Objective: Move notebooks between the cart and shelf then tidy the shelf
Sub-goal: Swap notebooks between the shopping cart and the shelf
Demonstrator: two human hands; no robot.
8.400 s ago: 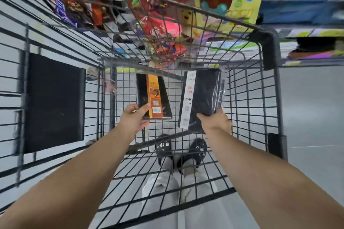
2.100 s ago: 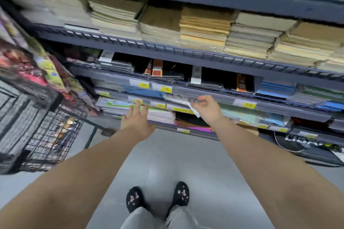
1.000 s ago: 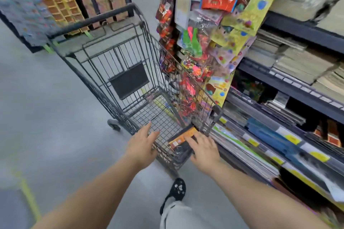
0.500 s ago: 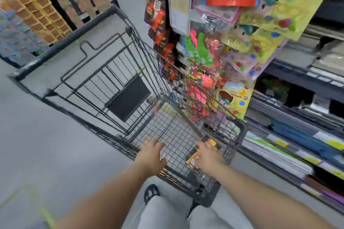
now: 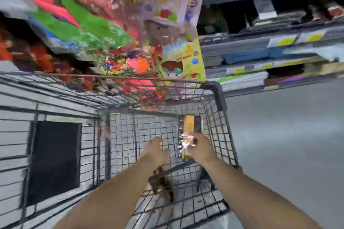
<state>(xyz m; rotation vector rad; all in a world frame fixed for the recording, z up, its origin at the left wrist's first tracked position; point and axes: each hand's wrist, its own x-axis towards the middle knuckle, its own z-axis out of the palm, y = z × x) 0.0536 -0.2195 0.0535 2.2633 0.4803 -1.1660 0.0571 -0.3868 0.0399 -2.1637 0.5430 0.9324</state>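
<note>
A black notebook with an orange band (image 5: 190, 126), wrapped in shiny plastic, lies in the wire cart (image 5: 216, 91) against its right side. My right hand (image 5: 200, 148) grips the notebook's near end. My left hand (image 5: 157, 149) hovers just left of it inside the cart, fingers loosely curled, holding nothing. The shelf (image 5: 270, 42) with stacked notebooks and yellow price tags is at the upper right. The picture is blurred by motion.
Bright hanging toy packets (image 5: 111, 33) crowd over the cart's far rim. A black panel (image 5: 54, 160) sits on the cart's left wall. Grey floor (image 5: 288, 145) lies to the right of the cart.
My view has swung down over the cart. Both hands reached deeper into the basket, and my right hand has taken hold of the orange-banded notebook.
</note>
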